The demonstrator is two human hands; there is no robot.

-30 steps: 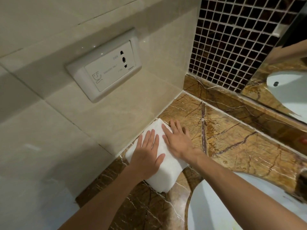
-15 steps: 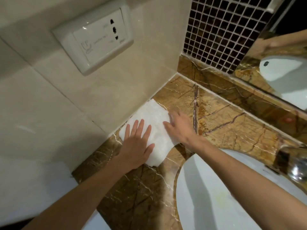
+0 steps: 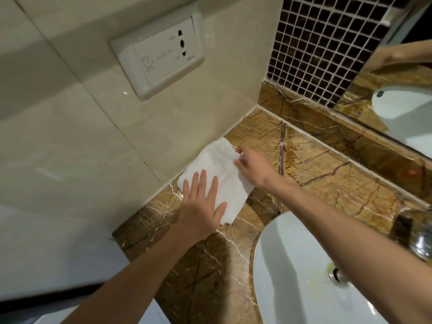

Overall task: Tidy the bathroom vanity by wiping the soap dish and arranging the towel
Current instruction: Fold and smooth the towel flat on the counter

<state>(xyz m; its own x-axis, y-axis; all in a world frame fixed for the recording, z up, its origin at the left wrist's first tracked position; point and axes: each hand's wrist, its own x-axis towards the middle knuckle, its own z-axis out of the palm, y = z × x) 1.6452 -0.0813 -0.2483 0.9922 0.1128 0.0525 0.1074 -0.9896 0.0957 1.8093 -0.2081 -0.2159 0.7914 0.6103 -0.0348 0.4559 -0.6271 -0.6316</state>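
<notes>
A folded white towel lies flat on the brown marble counter, its long side against the beige tiled wall. My left hand rests palm down on the towel's near half, fingers spread. My right hand is at the towel's far right edge, fingers curled and pinching the cloth's edge. No soap dish is in view.
A white sink basin sits at the lower right, with a chrome tap at the right edge. A white wall socket hangs above the towel. Dark mosaic tiles and a mirror line the back.
My right hand went from lying flat on the towel to curling its fingers at the towel's far edge. My left hand slid toward the towel's near end. The camera tilted down toward the sink.
</notes>
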